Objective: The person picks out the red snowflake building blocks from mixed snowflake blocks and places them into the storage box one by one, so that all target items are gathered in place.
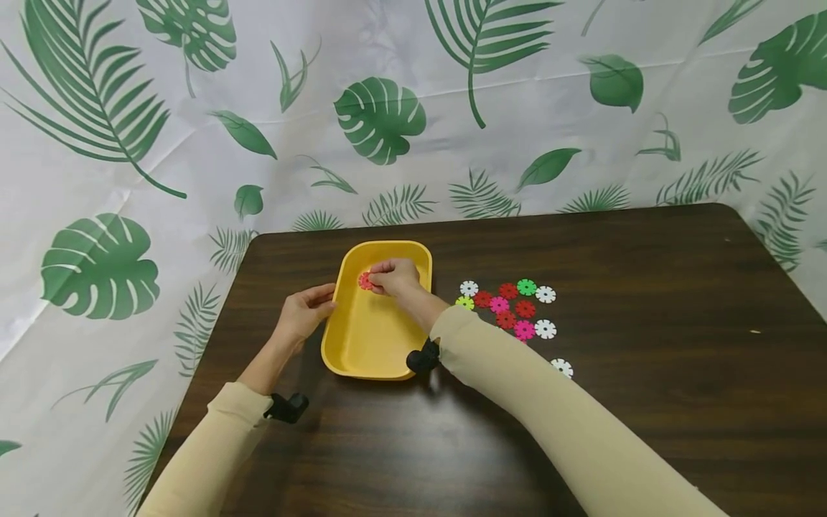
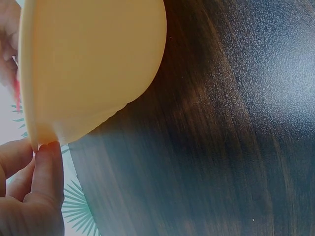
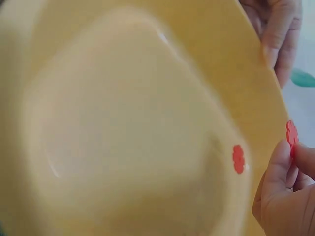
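A yellow tray [image 1: 375, 348] stands on the dark wooden table. My left hand [image 1: 302, 316] pinches its left rim between thumb and fingers, seen close up in the left wrist view at the tray wall [image 2: 98, 54]. Over the far half of the tray, my right hand [image 1: 395, 277] pinches a red notched plastic disc [image 3: 292, 132] between thumb and fingertips. A second red notched disc [image 3: 238, 159] lies inside on the tray floor. To the right of the tray, partly behind the right forearm, are loose notched discs, among them a green disc [image 1: 526, 287] and a pink disc [image 1: 525, 329].
Several white, red, pink and yellow-green discs lie flat on the table [image 1: 659, 301]; a white disc [image 1: 562, 368] is nearest the right sleeve. A leaf-patterned cloth [image 1: 284, 179] hangs behind the table's far edge. Black wrist cameras sit at both cuffs.
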A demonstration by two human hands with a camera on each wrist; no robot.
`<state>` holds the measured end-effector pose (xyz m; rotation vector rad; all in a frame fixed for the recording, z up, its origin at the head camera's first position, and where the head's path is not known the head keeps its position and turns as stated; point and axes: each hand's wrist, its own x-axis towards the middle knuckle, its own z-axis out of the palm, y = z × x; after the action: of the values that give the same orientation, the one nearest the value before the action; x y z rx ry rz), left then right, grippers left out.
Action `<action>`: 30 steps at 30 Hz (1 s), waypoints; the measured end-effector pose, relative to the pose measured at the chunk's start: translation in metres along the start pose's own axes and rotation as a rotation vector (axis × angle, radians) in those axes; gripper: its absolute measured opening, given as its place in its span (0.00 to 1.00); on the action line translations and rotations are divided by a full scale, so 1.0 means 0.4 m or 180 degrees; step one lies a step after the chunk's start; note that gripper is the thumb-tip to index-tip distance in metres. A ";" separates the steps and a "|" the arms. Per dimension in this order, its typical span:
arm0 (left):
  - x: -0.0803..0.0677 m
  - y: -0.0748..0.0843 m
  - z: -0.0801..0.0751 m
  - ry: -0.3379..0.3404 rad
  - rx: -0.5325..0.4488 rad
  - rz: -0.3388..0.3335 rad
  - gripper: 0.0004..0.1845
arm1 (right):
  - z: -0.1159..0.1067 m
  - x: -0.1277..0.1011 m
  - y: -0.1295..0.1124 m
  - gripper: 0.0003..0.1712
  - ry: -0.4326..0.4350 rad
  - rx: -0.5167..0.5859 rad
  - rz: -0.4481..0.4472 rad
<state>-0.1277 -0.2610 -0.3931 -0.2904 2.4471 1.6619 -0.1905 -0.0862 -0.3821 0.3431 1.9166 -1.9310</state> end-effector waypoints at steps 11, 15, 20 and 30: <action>-0.002 0.002 -0.002 -0.0003 -0.0045 0.0020 0.23 | 0.044 0.046 0.021 0.03 0.0296 -0.0370 0.0142; -0.001 0.000 -0.001 0.0009 -0.0017 0.0019 0.23 | 0.051 0.060 0.035 0.04 0.0333 -0.0597 0.0208; 0.000 -0.002 0.003 0.0005 -0.0006 0.0014 0.23 | 0.054 0.071 0.056 0.04 0.0376 -0.0746 0.0282; 0.000 0.000 -0.001 -0.0004 -0.0035 -0.0027 0.23 | 0.059 0.074 0.061 0.05 0.0368 -0.0777 0.0291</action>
<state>-0.1276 -0.2616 -0.3931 -0.3006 2.4332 1.6721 -0.2036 -0.1125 -0.4161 0.4694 2.1427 -1.6287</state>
